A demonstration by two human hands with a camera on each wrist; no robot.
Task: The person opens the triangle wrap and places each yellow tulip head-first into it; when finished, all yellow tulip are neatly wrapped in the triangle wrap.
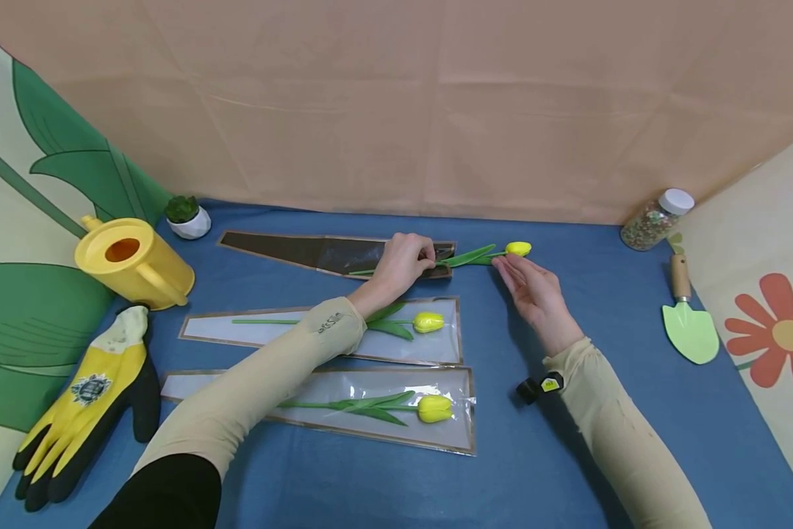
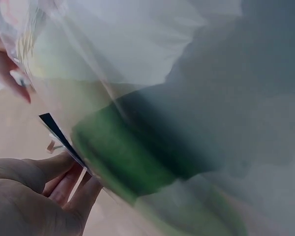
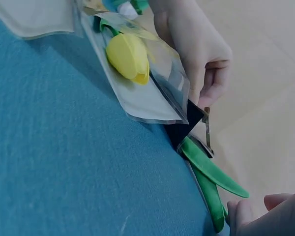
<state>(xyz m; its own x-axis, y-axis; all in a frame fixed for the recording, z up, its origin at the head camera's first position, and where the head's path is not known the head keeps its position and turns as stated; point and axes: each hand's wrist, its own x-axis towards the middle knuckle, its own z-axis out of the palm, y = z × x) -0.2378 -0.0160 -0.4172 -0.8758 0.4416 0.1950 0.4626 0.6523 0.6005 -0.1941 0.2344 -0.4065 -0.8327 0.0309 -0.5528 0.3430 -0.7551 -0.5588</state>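
Note:
At the back of the blue table, my left hand [image 1: 403, 263] pinches the edge of a black, clear-fronted flower sleeve [image 1: 290, 248] near its wide end. My right hand [image 1: 533, 294] holds a yellow artificial tulip [image 1: 518, 249] by the stem, just below its bloom. The tulip's lower stem lies inside the sleeve, while the bloom and part of the green leaves [image 3: 211, 174] stick out at the right. In the right wrist view, the sleeve's mouth gapes around the leaves. Nearer me lie two white sleeves [image 1: 452, 345] [image 1: 458, 433], each with a yellow tulip inside.
On the left stand a yellow watering can [image 1: 151, 268] and a small potted succulent [image 1: 187, 219], with a yellow-and-black glove [image 1: 95, 397] in front. A lidded jar [image 1: 654, 220] and a green trowel [image 1: 690, 330] are on the right.

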